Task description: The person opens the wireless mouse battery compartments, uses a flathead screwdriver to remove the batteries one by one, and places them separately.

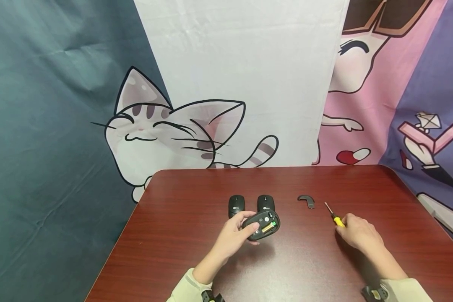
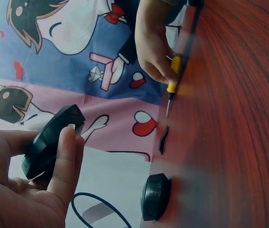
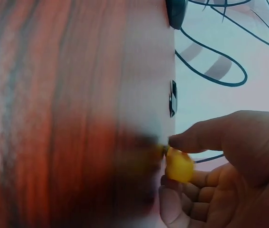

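My left hand [image 1: 229, 235] holds a black computer mouse [image 1: 261, 224] above the table, thumb on its underside, which faces up. The battery bay lies uncovered, with a green and gold battery [image 1: 269, 227] inside. At the right, my right hand [image 1: 360, 233] pinches the yellow handle of a screwdriver [image 1: 338, 221] between thumb and fingers. The screwdriver's metal shaft points away to the far left, low over the tabletop; whether it touches the wood I cannot tell. In the right wrist view the yellow handle [image 3: 179, 166] shows between thumb and fingers, partly blurred.
Two more black mice, one at left [image 1: 236, 205] and one at right [image 1: 266, 202], stand behind the held mouse, which partly hides the right one. A curved black cover [image 1: 306, 200] lies left of the screwdriver tip. The reddish-brown table [image 1: 173, 235] meets a printed cloth backdrop [image 1: 241, 63].
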Action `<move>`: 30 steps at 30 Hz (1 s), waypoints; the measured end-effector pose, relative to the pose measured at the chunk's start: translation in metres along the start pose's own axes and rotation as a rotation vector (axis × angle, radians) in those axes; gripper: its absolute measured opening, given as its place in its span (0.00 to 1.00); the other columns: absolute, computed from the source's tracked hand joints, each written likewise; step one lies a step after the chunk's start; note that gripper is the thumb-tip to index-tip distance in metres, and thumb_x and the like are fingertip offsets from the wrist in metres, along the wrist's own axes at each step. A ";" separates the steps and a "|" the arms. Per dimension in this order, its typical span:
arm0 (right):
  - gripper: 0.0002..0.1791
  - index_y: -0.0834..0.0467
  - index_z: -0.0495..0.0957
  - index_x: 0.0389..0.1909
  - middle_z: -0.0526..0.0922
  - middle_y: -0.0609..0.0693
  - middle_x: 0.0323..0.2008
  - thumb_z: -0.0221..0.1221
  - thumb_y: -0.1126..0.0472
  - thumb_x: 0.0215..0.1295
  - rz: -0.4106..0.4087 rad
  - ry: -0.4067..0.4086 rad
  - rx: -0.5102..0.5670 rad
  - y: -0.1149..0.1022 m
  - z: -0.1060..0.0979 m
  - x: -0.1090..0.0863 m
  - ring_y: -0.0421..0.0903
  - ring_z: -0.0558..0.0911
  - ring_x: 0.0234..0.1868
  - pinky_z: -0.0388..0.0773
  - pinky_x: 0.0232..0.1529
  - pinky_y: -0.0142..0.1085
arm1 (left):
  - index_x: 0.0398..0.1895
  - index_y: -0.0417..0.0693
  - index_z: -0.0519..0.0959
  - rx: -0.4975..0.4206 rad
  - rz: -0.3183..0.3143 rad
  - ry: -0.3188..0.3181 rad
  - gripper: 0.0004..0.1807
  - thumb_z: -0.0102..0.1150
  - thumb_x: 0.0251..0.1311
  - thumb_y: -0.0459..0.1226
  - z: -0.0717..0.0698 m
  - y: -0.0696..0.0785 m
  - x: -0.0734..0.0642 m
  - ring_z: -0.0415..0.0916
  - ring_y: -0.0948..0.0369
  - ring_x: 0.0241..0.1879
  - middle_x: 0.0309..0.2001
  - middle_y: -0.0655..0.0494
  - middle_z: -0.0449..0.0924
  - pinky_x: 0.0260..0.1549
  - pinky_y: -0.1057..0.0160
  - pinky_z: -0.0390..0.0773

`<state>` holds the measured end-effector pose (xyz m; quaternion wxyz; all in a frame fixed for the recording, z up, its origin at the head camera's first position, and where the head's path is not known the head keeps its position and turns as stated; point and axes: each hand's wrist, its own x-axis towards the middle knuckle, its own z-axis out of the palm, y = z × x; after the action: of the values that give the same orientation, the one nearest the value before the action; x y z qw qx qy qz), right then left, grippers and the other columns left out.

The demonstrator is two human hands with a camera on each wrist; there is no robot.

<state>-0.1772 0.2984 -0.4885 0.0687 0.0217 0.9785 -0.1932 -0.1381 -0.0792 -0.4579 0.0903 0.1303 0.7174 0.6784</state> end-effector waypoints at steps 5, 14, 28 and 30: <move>0.17 0.69 0.77 0.41 0.80 0.63 0.32 0.60 0.58 0.61 -0.041 0.161 0.035 0.000 -0.004 -0.005 0.61 0.79 0.32 0.77 0.30 0.57 | 0.60 0.39 0.77 0.059 -0.008 0.027 0.21 0.61 0.69 0.40 -0.001 0.001 0.000 0.84 0.63 0.33 0.47 0.44 0.84 0.37 0.56 0.90; 0.10 0.66 0.80 0.40 0.80 0.68 0.37 0.63 0.63 0.61 -0.137 0.463 0.142 -0.012 -0.021 -0.022 0.64 0.78 0.35 0.75 0.30 0.54 | 0.60 0.45 0.79 0.108 -0.016 0.055 0.19 0.62 0.68 0.41 -0.001 0.006 0.000 0.79 0.64 0.40 0.47 0.48 0.84 0.36 0.71 0.81; 0.18 0.54 0.79 0.52 0.84 0.37 0.31 0.67 0.50 0.67 -0.112 0.400 0.506 -0.036 -0.060 -0.050 0.28 0.79 0.29 0.75 0.24 0.27 | 0.58 0.44 0.81 0.105 -0.027 0.059 0.19 0.63 0.67 0.41 0.000 0.005 0.002 0.79 0.64 0.39 0.46 0.49 0.85 0.35 0.71 0.82; 0.17 0.54 0.78 0.53 0.83 0.32 0.31 0.67 0.53 0.67 -0.146 0.380 0.572 -0.041 -0.063 -0.054 0.31 0.82 0.30 0.77 0.27 0.25 | 0.58 0.44 0.81 0.108 -0.033 0.061 0.19 0.63 0.67 0.41 0.001 0.005 0.002 0.79 0.64 0.39 0.46 0.49 0.86 0.35 0.71 0.81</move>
<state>-0.1348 0.2836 -0.4080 -0.1377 0.0056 0.8789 -0.4566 -0.1395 -0.0774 -0.4533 0.0722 0.1024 0.7576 0.6406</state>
